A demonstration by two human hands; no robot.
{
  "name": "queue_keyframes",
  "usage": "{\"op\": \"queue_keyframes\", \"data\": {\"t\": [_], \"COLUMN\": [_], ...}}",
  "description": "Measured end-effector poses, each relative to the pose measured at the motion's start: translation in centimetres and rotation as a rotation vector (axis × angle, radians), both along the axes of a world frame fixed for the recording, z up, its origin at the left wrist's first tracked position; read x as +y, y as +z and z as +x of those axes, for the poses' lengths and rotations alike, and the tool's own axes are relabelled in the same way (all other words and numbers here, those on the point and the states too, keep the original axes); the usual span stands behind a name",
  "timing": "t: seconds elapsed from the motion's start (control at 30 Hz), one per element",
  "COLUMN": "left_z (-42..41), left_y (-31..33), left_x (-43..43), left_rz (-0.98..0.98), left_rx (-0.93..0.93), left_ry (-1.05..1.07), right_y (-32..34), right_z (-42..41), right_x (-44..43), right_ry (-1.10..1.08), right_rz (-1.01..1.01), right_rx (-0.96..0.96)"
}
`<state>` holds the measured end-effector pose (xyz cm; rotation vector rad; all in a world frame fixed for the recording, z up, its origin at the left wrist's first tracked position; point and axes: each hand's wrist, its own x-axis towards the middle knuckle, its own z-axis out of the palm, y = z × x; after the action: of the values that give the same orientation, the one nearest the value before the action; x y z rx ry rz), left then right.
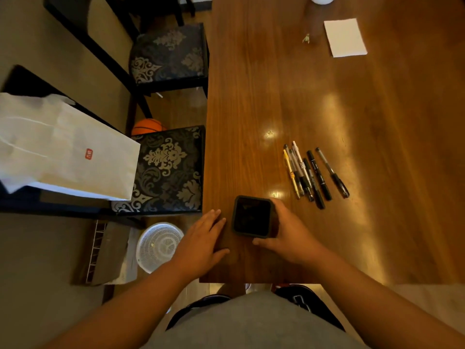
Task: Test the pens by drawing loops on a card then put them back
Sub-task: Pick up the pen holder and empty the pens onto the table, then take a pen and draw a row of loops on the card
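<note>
Your right hand (289, 230) grips the holder (253, 216) at the near edge of the table (251, 96), your left hand (203, 238) lies flat beside it, the pens (312, 172) lie loose nearby, and the far card (345, 37) looks blank, so testing and return both appear not yet done.

Paper bag (63, 152), basketball (147, 125), fan (159, 244)

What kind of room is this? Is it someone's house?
Probably a dining room in a home: a long wooden table, padded patterned chairs beside it, and a basketball and small white fan on the floor.
</note>
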<state>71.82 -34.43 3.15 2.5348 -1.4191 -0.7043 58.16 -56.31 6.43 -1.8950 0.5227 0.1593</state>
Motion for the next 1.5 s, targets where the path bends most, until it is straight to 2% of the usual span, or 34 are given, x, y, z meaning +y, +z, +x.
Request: {"op": "queue_keyframes", "data": {"t": [0.17, 0.4, 0.53, 0.67, 0.83, 1.03, 1.17, 1.33, 1.5], "left_z": [-1.2, -7.9, -11.9, -13.4, -13.5, -12.7, -12.3, -11.6, -12.4], "left_y": [2.1, 4.6, 4.2, 2.5, 0.1, -0.8, -0.5, 0.9, 2.3], "left_x": [0.6, -3.7, -9.9, -14.3, -15.3, -14.1, -14.2, -15.9, -19.1], "left_rz": [0.013, 0.017, -0.051, -0.061, 0.050, 0.042, 0.088, 0.071, 0.049], "left_rx": [-0.050, 0.101, 0.087, -0.014, -0.101, -0.109, -0.095, -0.007, 0.203], "left_ry": [-0.041, -0.423, -0.408, -0.373, -0.334, -0.386, -0.378, -0.361, -0.515], "right_y": [0.0, 0.5, 0.3, -0.5, -2.4, -3.2, -2.4, -0.4, 1.7], "right_z": [-3.4, -8.3, -7.8, -5.8, -3.5, -2.6, -4.7, -12.2, -20.3], "right_x": [-2.6, -10.3, -13.6, -15.3, -16.1, -15.6, -14.9, -10.7, -5.8], "right_ry": [0.049, -0.334, -0.338, -0.356, -0.317, -0.324, -0.388, -0.760, -1.017], "right_rz": [-0.202, -0.362, -0.500, -0.614, -0.756, -0.786, -0.644, -0.142, 0.254], "right_rx": [0.084, 0.162, 0.242, 0.299, 0.385, 0.441, 0.553, 0.401, 0.319]}}
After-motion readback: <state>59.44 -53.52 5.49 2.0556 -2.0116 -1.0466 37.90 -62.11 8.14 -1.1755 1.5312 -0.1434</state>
